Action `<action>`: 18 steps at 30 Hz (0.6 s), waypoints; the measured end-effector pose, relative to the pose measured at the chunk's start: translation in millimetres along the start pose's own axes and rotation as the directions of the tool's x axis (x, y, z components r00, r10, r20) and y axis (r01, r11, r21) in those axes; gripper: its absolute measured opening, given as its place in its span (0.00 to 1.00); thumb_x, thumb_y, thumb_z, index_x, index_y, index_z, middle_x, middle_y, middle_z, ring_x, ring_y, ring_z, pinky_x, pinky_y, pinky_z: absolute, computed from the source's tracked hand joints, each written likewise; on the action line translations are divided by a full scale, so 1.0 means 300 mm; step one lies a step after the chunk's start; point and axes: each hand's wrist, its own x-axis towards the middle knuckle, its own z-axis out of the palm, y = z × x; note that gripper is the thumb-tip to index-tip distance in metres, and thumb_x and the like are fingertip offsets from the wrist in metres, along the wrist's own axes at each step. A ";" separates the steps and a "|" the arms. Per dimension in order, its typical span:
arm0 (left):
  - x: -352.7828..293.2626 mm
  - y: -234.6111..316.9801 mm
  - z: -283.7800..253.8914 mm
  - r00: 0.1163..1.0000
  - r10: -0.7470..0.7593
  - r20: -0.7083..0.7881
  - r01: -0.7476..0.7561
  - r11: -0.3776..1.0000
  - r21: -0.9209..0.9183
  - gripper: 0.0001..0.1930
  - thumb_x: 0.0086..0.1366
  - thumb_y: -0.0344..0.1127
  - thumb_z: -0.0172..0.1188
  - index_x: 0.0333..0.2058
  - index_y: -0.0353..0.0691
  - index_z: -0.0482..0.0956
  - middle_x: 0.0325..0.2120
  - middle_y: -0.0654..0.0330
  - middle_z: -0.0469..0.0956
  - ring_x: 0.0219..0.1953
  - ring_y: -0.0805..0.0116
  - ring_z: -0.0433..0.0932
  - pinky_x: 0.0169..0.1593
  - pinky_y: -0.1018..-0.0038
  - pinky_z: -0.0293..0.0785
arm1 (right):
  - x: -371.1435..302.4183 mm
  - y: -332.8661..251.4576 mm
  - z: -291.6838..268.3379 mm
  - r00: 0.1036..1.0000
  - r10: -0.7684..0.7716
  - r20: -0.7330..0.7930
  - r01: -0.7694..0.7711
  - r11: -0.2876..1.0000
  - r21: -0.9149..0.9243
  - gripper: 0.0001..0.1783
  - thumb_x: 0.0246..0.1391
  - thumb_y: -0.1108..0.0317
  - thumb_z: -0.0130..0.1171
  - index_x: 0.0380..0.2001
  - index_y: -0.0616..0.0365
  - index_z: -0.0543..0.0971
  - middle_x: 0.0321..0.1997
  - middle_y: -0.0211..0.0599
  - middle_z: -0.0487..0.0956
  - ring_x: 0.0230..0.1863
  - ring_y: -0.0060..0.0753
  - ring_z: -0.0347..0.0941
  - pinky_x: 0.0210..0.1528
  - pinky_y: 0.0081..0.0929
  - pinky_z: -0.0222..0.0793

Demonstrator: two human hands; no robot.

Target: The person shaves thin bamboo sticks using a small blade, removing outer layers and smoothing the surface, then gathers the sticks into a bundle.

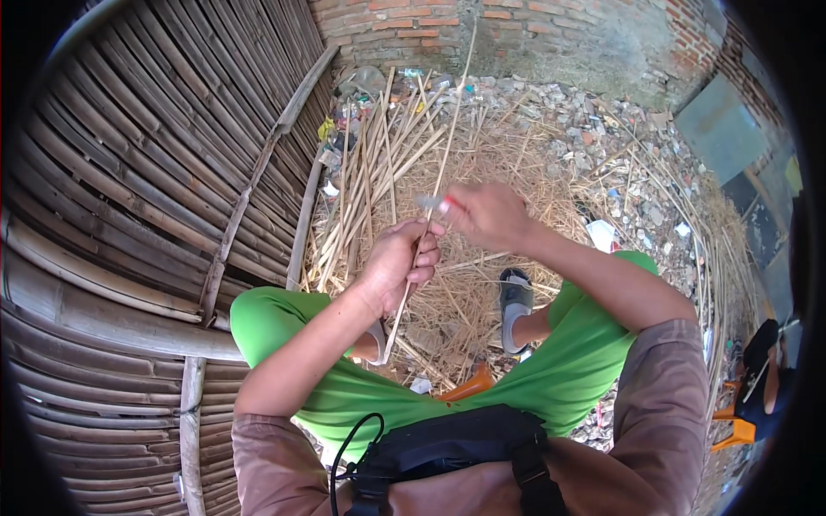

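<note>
thin strip (446, 146), straw (516, 168) below, brick wall (568, 47) beyond

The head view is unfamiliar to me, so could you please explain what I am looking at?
There is no robot here: a fisheye camera worn on a person's head looks down past their green trousers, so straight edges bend near the rim. Both hands are the person's own and bare. The left hand holds a long thin strip; the right hand holds a small tool beside it, too blurred to identify. On the ground lie straw-like scraps, rubble and a pile of strips.
</note>
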 end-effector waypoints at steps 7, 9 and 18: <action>-0.027 -0.032 -0.014 0.997 -0.051 0.050 0.053 0.998 -0.038 0.08 0.73 0.30 0.43 0.42 0.33 0.69 0.22 0.69 0.60 0.20 0.81 0.57 0.15 0.84 0.49 | 0.016 0.093 -0.016 0.998 0.064 -0.007 -0.064 0.992 -0.110 0.22 0.68 0.48 0.46 0.32 0.55 0.76 0.20 0.46 0.78 0.23 0.56 0.77 0.26 0.54 0.71; -0.033 -0.024 -0.004 0.996 -0.061 0.061 0.064 0.996 -0.059 0.08 0.73 0.30 0.43 0.42 0.32 0.69 0.22 0.69 0.60 0.20 0.81 0.57 0.15 0.84 0.49 | -0.014 0.042 -0.033 0.996 0.052 0.070 -0.046 0.995 -0.085 0.22 0.68 0.48 0.46 0.32 0.55 0.76 0.20 0.47 0.78 0.24 0.56 0.77 0.26 0.54 0.71; -0.028 -0.014 -0.003 0.997 0.008 0.079 -0.005 1.000 -0.028 0.14 0.78 0.36 0.43 0.45 0.31 0.72 0.23 0.70 0.59 0.21 0.82 0.56 0.16 0.86 0.51 | -0.039 0.000 -0.053 0.999 0.018 0.031 -0.015 0.996 -0.091 0.26 0.68 0.45 0.44 0.29 0.55 0.76 0.19 0.45 0.77 0.23 0.55 0.78 0.26 0.53 0.72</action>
